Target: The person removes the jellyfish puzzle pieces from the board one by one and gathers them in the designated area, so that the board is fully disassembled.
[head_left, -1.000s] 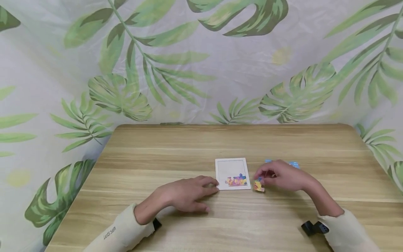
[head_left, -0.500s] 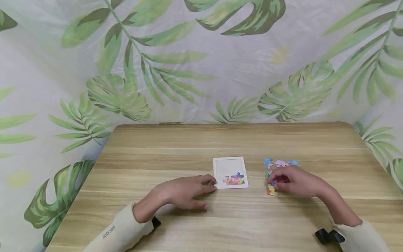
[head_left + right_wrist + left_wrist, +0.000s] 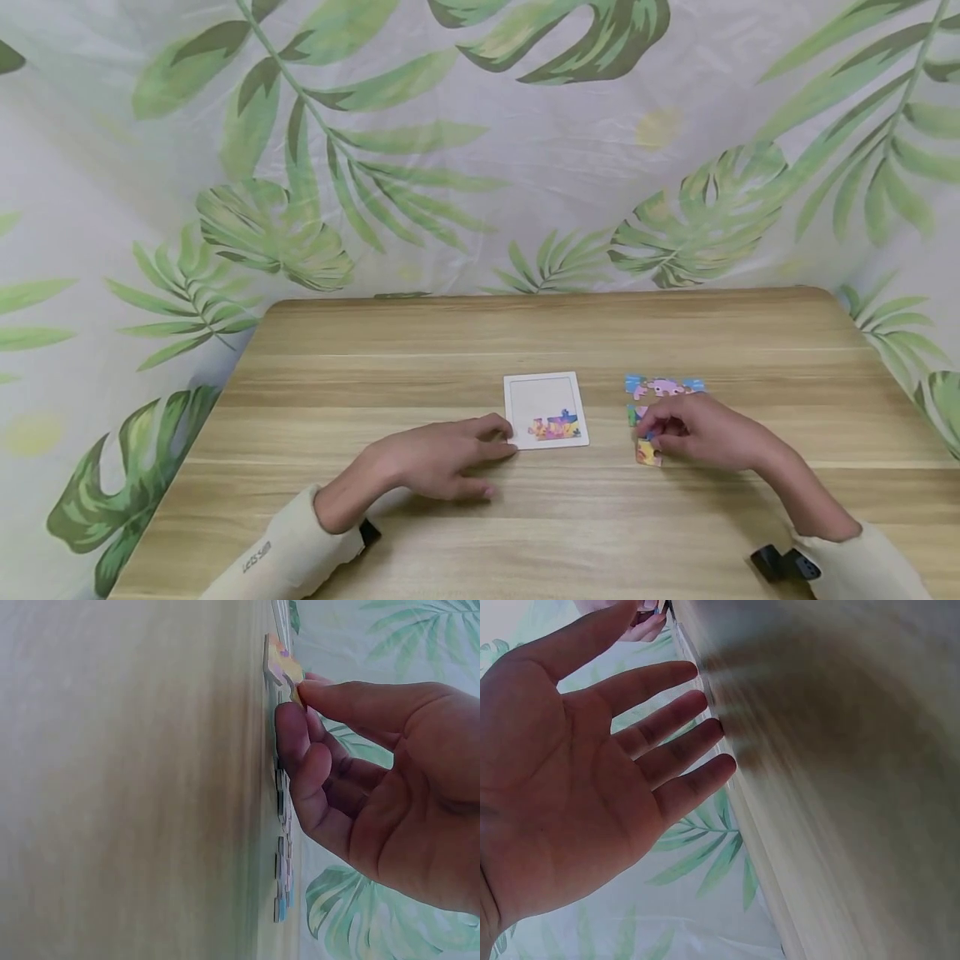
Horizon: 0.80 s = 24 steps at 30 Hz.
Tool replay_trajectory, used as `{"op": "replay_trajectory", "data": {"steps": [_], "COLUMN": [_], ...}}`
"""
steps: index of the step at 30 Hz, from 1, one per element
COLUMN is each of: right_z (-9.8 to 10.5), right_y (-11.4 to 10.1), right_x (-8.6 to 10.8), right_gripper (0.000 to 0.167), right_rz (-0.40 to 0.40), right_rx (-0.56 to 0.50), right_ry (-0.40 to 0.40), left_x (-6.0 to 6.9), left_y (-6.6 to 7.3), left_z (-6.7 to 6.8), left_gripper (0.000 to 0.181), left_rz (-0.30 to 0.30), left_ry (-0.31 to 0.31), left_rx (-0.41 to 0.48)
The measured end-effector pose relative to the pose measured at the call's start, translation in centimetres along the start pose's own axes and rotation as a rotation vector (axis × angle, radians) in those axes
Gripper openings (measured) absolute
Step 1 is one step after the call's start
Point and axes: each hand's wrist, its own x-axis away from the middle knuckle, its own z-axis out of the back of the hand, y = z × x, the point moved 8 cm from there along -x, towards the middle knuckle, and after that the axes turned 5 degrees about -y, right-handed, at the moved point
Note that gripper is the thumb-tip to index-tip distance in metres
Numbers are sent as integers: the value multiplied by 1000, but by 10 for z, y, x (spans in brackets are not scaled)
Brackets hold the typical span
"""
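In the head view my right hand [image 3: 705, 432] pinches a yellow puzzle piece [image 3: 648, 453] between thumb and fingers, to the right of the board. The right wrist view shows this puzzle piece [image 3: 283, 661] tilted up from the table at the fingertips. My left hand [image 3: 438, 460] lies with extended fingers, its fingertips at the lower left corner of the white puzzle board [image 3: 536, 400]. Several joined pieces [image 3: 557, 427], yellow, pink and blue, fill the board's lower right part. In the left wrist view the left hand's palm [image 3: 577, 772] holds nothing.
Loose puzzle pieces [image 3: 666, 387], pink and blue, lie just beyond my right hand, which partly hides others. Everything rests on a wood-grain table [image 3: 375, 350]. A leaf-patterned cloth [image 3: 420, 167] hangs behind its far edge.
My right hand has moved right with the yellow puzzle piece, from beside the board to near the loose pieces, which show more now. For the last half second it has stayed there. The left hand keeps its place.
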Motion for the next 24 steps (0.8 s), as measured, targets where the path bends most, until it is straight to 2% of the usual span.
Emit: {"op": "replay_trajectory", "data": {"steps": [12,24], "right_z": [-3,-2], "right_y": [-5,-7], "right_x": [-2,-3], "right_gripper": [15,16], "right_rz": [-12,-6], "right_rx": [81,135], "right_ry": [11,32], "left_x": [-2,-1], "left_y": [-1,2], "left_z": [1,-1], "left_gripper": [52,60], "left_rz": [-1,-7], "left_ry": [6,1], "left_rx": [2,1]}}
